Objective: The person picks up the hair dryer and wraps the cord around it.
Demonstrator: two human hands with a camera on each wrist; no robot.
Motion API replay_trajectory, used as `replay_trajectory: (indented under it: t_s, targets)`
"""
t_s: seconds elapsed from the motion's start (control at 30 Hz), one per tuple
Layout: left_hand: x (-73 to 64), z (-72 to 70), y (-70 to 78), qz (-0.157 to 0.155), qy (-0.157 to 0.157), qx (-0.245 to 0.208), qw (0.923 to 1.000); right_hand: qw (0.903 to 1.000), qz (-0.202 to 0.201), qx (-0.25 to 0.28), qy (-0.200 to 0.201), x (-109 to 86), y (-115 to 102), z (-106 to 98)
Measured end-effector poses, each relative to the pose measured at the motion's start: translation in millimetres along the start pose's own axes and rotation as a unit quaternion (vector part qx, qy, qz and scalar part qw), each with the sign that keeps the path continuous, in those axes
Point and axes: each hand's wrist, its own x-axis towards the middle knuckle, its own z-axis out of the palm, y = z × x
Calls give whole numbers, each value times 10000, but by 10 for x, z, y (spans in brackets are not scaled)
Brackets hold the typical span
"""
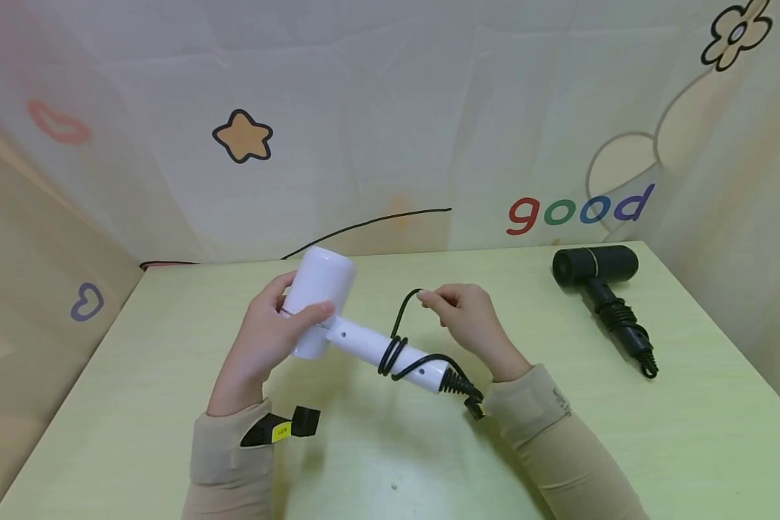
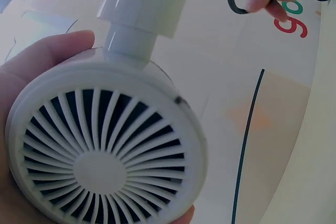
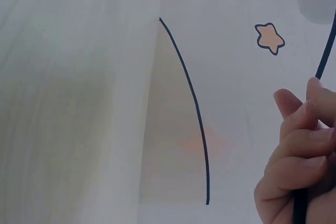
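Observation:
A white hair dryer (image 1: 325,278) is held up over the table by my left hand (image 1: 263,332), which grips its barrel with the thumb across the front. Its handle slants down to the right, with a black cord (image 1: 399,315) looped round it. My right hand (image 1: 471,321) pinches a stretch of that cord between thumb and fingertips, drawn up from the loops. In the right wrist view the cord (image 3: 326,51) rises from the curled fingers (image 3: 299,145). The left wrist view shows the dryer's round slatted grille (image 2: 100,171) close up.
A black hair dryer (image 1: 614,263) lies at the table's right, its own cord (image 1: 617,314) wound round the handle. Behind the pale green table (image 1: 136,390) hangs a printed curtain (image 1: 390,130). A black strap with a yellow label (image 1: 281,432) is on the left sleeve.

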Motion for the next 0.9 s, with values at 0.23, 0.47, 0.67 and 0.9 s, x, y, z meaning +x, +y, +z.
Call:
replay_trajectory:
  t_s: [0.23, 0.47, 0.67, 0.9]
  targets:
    - [-1, 7, -6, 64, -115, 212, 9997, 9993, -178, 163, 271, -23, -59, -88]
    - [19, 12, -37, 127, -184, 349, 9991, 9985, -356, 135, 401, -62, -128, -167]
    - [32, 28, -65, 151, -163, 460, 9987, 9975, -400, 200, 555, -89, -171, -208]
    - [40, 50, -73, 207, -126, 638, 9977, 9974, -438, 119, 564, -140, -224, -252]
